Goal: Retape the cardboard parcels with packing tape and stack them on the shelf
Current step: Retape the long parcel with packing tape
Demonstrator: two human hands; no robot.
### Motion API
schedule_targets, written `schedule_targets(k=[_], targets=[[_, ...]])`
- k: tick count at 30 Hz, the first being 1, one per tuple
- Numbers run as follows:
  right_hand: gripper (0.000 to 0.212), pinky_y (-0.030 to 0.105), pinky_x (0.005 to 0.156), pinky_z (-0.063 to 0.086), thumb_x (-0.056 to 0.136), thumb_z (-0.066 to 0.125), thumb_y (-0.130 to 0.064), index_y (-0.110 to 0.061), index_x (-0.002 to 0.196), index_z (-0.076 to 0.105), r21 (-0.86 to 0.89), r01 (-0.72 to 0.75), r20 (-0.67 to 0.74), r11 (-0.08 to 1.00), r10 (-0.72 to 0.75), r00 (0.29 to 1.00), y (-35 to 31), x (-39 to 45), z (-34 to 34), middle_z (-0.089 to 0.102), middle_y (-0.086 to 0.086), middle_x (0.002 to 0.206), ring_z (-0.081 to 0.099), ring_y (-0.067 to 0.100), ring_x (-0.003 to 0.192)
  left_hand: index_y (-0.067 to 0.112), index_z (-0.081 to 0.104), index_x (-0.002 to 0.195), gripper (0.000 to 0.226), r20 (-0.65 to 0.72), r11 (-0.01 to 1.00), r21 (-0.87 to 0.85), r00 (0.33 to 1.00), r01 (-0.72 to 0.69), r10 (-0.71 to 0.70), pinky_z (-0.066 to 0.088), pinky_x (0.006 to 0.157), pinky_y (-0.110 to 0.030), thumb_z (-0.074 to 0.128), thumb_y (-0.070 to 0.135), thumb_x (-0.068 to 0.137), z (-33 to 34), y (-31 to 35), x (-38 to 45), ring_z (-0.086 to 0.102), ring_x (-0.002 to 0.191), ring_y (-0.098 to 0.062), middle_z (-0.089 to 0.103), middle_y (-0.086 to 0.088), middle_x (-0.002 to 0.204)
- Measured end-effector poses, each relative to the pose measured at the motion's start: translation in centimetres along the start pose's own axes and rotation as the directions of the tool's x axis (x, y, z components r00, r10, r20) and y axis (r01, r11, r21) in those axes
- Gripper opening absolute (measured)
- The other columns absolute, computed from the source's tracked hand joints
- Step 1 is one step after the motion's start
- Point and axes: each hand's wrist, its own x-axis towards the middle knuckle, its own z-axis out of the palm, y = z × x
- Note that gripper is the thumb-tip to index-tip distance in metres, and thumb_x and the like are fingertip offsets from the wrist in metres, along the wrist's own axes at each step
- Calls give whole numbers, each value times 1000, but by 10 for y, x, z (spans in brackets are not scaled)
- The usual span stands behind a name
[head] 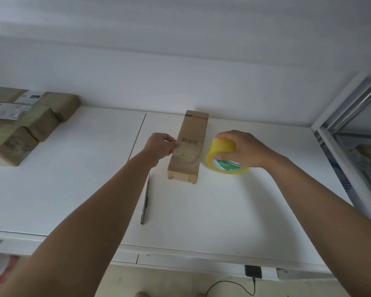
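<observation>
Taping a long cardboard parcel point(190, 146) on the white table point(234, 211), with both hands at work.

Left hand point(162, 146) pinches what seems a clear tape end against the parcel's left top edge; right hand point(242, 148) curls round the yellow packing tape roll point(223, 156), standing on edge just right of the parcel. The parcel lies flat at mid-table, its far end near the wall. Likely light and stiff, with a slick taped skin, it is best gripped across its narrow sides. A slim dark tool, perhaps a cutter point(145, 200), lies left of the parcel's near end; stacked taped parcels point(24, 125) sit well to its left.
</observation>
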Motion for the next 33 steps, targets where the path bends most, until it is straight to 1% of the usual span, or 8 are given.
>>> schedule_targets(k=[4,6,9,13,19,29,31,33], targets=[[66,34,99,42,83,74,-48,-34,142,48,-10,-2,39,1000,3,999,1,0,7,49,-4,141,48,21,127,14,66,81,17,-36,989,148,999,-29,35,55,73,-36,78,24,85,6,-7,4,61,74,-19,67,-3,81],[66,36,99,43,84,74,-48,-33,142,47,-18,-5,53,1000,6,999,1,-1,9,50,-2,140,48,22,125,15,62,91,19,-46,980,197,998,-25,35,48,63,-28,77,25,85,9,-10,3,60,76,-16,65,-1,90],[66,34,96,43,85,73,-48,-32,143,46,-33,-8,74,999,10,997,2,-2,11,50,-1,138,49,22,124,15,58,103,26,-55,976,215,998,-16,29,41,59,-24,76,24,87,14,-12,4,57,74,-12,64,-2,97],[66,33,95,42,85,72,-49,-32,144,45,-29,-27,80,999,29,996,2,-1,14,49,-2,140,48,22,126,16,56,106,24,-76,969,246,996,-27,47,38,54,-21,73,21,90,19,-12,4,55,70,-5,60,4,88],[68,37,98,45,85,72,-51,-32,144,44,-42,-41,88,998,45,995,5,1,18,48,-1,141,48,23,127,15,57,104,22,-76,967,252,996,-28,48,40,56,-22,73,20,89,20,-14,8,56,72,-6,61,5,85],[69,36,96,44,85,71,-52,-32,145,44,-43,-38,95,998,42,995,9,5,25,49,-1,139,48,23,125,18,57,102,21,-89,940,339,992,-49,84,44,63,-28,72,24,89,24,-20,11,56,78,-13,61,1,93],[69,35,95,44,85,71,-52,-32,145,43,-45,-38,98,998,42,994,10,6,26,50,-1,138,48,23,125,18,56,103,22,-103,952,304,992,-34,69,43,65,-29,71,27,90,26,-25,10,56,83,-17,60,0,94],[69,36,96,45,85,70,-52,-32,145,43,-46,-37,98,998,42,994,11,7,26,49,-1,138,49,23,124,18,56,102,20,-110,984,176,994,17,3,45,66,-30,69,28,91,27,-29,9,57,84,-19,60,-1,94]])
